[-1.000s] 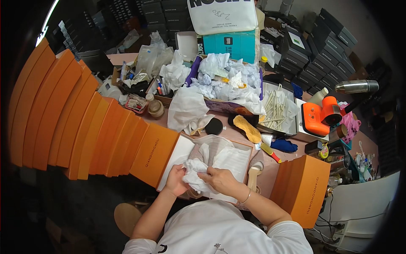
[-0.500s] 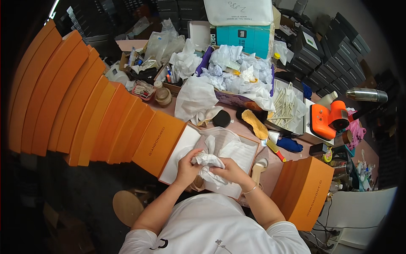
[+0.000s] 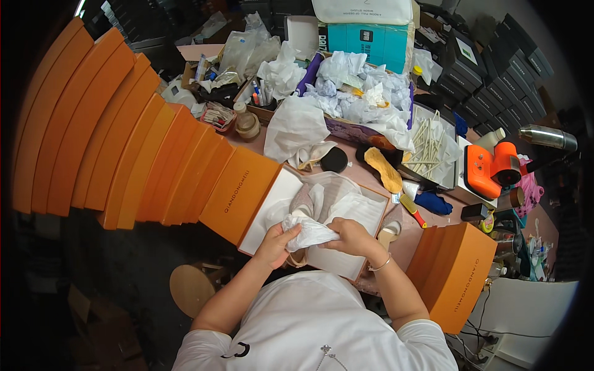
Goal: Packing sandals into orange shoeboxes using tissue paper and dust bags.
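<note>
Both hands grip one piece of white tissue paper [image 3: 311, 234], held bunched and stretched between them above an open shoebox. My left hand [image 3: 273, 246] pinches its left end, and my right hand [image 3: 354, 238] has the other end between thumb and fingers. Under the paper, the shoebox [image 3: 291, 179] has a white inside with more white tissue in it. A light greyish shoe [image 3: 302, 203] lies in it, partly covered by sheer wrapping. Below the tissue, a tan strap or sole edge shows beside my left hand. Right of the box stands another pale heeled shoe [image 3: 390, 231], partly hidden by my right forearm.
Orange shoeboxes [image 3: 142, 154] lean in a long row on the left; more orange boxes [image 3: 455, 272] stand at the right. Behind are a carton of crumpled paper [image 3: 356, 93], a tray of white sticks [image 3: 427, 145], a yellow-handled brush [image 3: 413, 210] and an orange device [image 3: 489, 167].
The tissue was a loose crumpled bundle; now it is drawn out smoother between my hands, which are farther apart. The whole view has shifted slightly.
</note>
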### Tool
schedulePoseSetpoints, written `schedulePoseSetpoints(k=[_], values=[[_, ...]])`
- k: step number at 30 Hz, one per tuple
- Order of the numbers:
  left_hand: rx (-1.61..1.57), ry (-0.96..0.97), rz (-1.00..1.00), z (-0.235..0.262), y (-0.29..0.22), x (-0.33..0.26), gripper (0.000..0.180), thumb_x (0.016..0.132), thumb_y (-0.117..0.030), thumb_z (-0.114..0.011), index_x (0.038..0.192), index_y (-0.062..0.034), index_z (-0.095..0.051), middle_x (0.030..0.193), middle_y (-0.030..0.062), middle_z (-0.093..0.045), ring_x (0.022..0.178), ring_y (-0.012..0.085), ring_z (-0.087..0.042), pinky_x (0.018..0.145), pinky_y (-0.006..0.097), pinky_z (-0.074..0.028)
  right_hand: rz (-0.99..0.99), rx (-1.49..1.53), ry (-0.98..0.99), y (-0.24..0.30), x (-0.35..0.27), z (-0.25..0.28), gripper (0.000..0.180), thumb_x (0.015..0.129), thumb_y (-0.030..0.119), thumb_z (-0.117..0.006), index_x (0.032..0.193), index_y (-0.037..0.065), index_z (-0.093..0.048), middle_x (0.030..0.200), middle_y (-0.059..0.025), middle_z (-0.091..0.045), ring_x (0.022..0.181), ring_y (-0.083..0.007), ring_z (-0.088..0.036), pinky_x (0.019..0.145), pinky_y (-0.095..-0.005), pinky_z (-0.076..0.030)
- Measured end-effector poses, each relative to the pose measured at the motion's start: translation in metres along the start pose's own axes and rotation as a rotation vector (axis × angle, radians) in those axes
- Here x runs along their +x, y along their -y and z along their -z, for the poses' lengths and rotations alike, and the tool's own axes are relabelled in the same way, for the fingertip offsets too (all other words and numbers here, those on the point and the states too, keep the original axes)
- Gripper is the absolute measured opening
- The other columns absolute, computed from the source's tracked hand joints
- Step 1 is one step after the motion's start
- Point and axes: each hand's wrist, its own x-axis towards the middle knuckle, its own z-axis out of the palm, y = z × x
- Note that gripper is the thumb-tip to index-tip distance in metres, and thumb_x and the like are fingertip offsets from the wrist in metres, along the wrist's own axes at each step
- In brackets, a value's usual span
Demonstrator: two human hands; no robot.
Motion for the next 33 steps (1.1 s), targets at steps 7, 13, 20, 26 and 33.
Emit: schedulePoseSetpoints(k=[7, 13, 20, 26, 33], values=[[-0.317, 0.074, 0.12, -0.026, 0.012, -0.022, 0.037, 0.097, -0.017, -0.053, 0.131, -0.0053, -0.045, 0.125, 0.0029, -0.055, 0.116, 0.0166, -0.053, 0.099, 0.031, -0.043, 0.015, 1.111, -0.251, 0.018, 0.014, -0.031, 0.037, 0.087, 0.012, -0.058, 0.121, -0.001, -0.052, 0.127, -0.0168, -0.049, 0.119, -0.0313, -0.048, 0.1, -0.0362, -0.038], [-0.003, -0.215, -0.329, -0.001, 0.017, -0.017, 0.028, 0.095, -0.013, -0.057, 0.12, -0.0013, -0.055, 0.11, 0.0061, -0.062, 0.101, 0.0144, -0.06, 0.09, 0.029, -0.048, -0.001, 0.598, -0.372, 0.027, 0.005, -0.037, 0.047, 0.089, 0.011, -0.058, 0.133, 0.001, -0.045, 0.138, -0.0194, -0.041, 0.126, -0.0331, -0.042, 0.103, -0.036, -0.036], [-0.013, -0.223, -0.269, -0.022, 0.033, -0.027, 0.022, 0.092, -0.01, -0.062, 0.111, -0.002, -0.055, 0.099, 0.0032, -0.061, 0.084, 0.0077, -0.059, 0.071, 0.023, -0.05, 0.144, 0.393, -0.469, 0.052, -0.004, -0.076, 0.061, 0.087, 0.014, -0.065, 0.14, 0.002, -0.039, 0.133, -0.0215, -0.047, 0.117, -0.0351, -0.051, 0.098, -0.036, -0.042], [0.779, -0.293, -0.409, 0.043, 0.024, -0.016, 0.036, 0.092, -0.013, -0.06, 0.122, 0.0048, -0.051, 0.105, 0.0108, -0.062, 0.095, 0.0161, -0.062, 0.079, 0.025, -0.051, -0.204, 0.559, -0.337, 0.027, -0.025, -0.073, 0.052, 0.086, 0.012, -0.066, 0.133, 0.001, -0.045, 0.104, -0.0184, -0.062, 0.092, -0.0234, -0.062, 0.075, -0.0318, -0.05], [0.509, -0.098, 0.204, 0.089, 0.06, 0.056, 0.035, 0.09, -0.013, -0.061, 0.118, 0.0066, -0.055, 0.109, 0.0135, -0.063, 0.097, 0.0167, -0.062, 0.084, 0.027, -0.049, -0.058, 0.04, -0.475, -0.017, 0.042, -0.053, 0.035, 0.076, 0.02, -0.07, 0.102, 0.001, -0.055, 0.089, -0.0229, -0.06, 0.079, -0.0405, -0.06, 0.07, -0.043, -0.05]])
